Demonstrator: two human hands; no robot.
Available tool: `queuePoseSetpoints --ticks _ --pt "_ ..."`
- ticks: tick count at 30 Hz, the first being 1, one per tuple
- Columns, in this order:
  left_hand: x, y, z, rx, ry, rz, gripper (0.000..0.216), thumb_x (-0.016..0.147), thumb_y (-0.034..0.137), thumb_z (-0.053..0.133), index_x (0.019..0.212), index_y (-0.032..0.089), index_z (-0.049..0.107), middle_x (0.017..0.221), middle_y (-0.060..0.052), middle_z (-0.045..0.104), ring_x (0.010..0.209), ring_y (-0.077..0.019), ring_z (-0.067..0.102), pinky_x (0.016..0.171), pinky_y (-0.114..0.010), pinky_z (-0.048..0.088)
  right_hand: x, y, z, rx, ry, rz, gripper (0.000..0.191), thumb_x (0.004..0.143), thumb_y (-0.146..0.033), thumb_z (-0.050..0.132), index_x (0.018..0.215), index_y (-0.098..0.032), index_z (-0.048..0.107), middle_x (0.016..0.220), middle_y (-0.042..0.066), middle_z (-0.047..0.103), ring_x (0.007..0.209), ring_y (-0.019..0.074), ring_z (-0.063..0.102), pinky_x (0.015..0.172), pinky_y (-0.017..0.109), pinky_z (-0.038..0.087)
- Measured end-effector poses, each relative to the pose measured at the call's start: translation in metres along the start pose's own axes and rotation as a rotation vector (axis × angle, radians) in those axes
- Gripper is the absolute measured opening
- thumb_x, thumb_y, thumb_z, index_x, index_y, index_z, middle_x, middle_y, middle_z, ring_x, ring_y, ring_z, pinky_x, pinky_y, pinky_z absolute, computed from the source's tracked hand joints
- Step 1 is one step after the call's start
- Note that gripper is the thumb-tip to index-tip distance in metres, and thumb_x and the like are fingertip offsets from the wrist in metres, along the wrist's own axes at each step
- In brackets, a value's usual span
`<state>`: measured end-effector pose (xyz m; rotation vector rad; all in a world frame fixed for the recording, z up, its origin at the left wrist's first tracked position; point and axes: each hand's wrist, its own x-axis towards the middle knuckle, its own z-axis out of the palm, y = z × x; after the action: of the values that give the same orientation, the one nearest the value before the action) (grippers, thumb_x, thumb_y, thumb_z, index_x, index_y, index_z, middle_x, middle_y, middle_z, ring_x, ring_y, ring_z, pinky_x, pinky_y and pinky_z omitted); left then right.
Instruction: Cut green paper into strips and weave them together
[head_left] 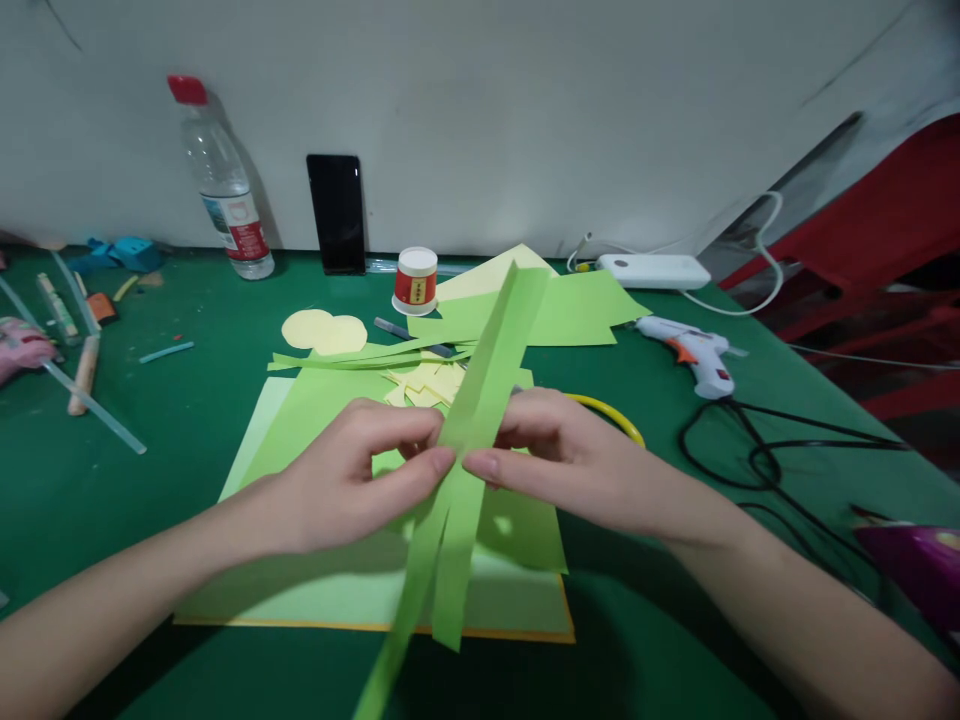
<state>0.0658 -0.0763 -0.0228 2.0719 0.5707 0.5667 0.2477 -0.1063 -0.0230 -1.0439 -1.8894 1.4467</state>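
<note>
Both hands hold a long light-green paper strip (pixel 491 370) upright above the table, creased lengthwise and split into two tails at its lower end. My left hand (pixel 360 470) pinches its left edge between thumb and fingers. On the right edge, my right hand (pixel 566 450) pinches it with the thumb in front. Below lie green paper sheets (pixel 300 435) on a paler stack (pixel 300 590) with an orange bottom edge. Small pale-yellow paper cutouts (pixel 427 382) and thin green strips (pixel 345 357) rest just behind the hands. A yellow ring-shaped handle (pixel 611 412) shows partly behind my right hand.
A water bottle (pixel 225 190), a black phone (pixel 336 215) and a red-and-white paper cup (pixel 415 280) stand along the wall. Right are a white glue gun (pixel 694 355), black cable (pixel 757 460) and white power strip (pixel 652 270). Yellow paper circles (pixel 341 335) lie left; glue sticks (pixel 94 405) farther left.
</note>
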Motion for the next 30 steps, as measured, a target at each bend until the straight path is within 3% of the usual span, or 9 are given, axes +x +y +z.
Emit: queuePoseSetpoints --ticks 4,9,15,23,26,30 --pt "-0.0020 -0.0013 -0.0006 -0.064 -0.090 0.019 0.026 0.085 0.018 0.038 0.060 0.015 0.043 0.053 0.005 0.032 0.049 -0.0073 0.031 0.046 -0.020 0.027 0.0003 -0.0018 -0.0003 0.126 -0.098 0.085 0.021 0.078 -0.031 0.056 0.070 -0.012 0.058 0.059 -0.003 0.044 0.051 0.0057 0.036 0.043 0.018 0.028" --pt "-0.0050 0.0002 -0.0006 -0.106 -0.143 0.029 0.028 0.087 0.018 0.037 0.059 0.015 0.039 0.055 0.004 0.036 0.049 -0.0071 0.035 0.048 -0.020 0.029 0.0006 -0.0032 -0.0009 0.190 -0.159 0.105 0.017 0.077 -0.029 0.055 0.070 -0.014 0.058 0.064 -0.001 0.048 0.058 0.0073 0.043 0.050 0.019 0.033" --pt "-0.0028 0.0019 0.0010 -0.047 -0.159 0.058 0.027 0.087 0.018 0.036 0.061 0.015 0.043 0.054 0.003 0.038 0.049 -0.0079 0.037 0.048 -0.021 0.029 0.0007 -0.0016 -0.0037 0.128 -0.224 0.049 0.013 0.080 -0.023 0.048 0.069 -0.016 0.052 0.060 -0.004 0.035 0.054 0.0069 0.031 0.048 0.021 0.027" --pt "-0.0020 0.0048 0.0016 0.001 -0.150 0.069 0.025 0.083 0.012 0.039 0.059 0.015 0.041 0.050 0.005 0.038 0.045 -0.0066 0.034 0.045 -0.018 0.029 0.0041 -0.0016 -0.0046 0.008 -0.218 0.061 0.016 0.076 -0.023 0.050 0.063 -0.017 0.046 0.056 -0.005 0.032 0.052 0.0072 0.030 0.045 0.020 0.027" --pt "-0.0028 0.0052 0.0028 0.019 -0.087 0.045 0.024 0.081 0.011 0.040 0.057 0.014 0.044 0.051 0.005 0.038 0.046 -0.0060 0.035 0.045 -0.017 0.030 0.0040 -0.0004 -0.0043 0.042 -0.184 0.059 0.014 0.079 -0.025 0.049 0.068 -0.015 0.052 0.059 -0.004 0.039 0.053 0.0070 0.035 0.046 0.019 0.029" --pt "-0.0014 0.0033 0.0054 -0.020 0.069 0.002 0.024 0.081 0.014 0.041 0.058 0.013 0.047 0.052 0.004 0.040 0.047 -0.0061 0.037 0.046 -0.017 0.032 0.0035 0.0014 -0.0041 0.030 -0.034 0.037 0.020 0.078 -0.024 0.055 0.062 -0.014 0.049 0.058 -0.004 0.042 0.051 0.0055 0.036 0.044 0.018 0.028"
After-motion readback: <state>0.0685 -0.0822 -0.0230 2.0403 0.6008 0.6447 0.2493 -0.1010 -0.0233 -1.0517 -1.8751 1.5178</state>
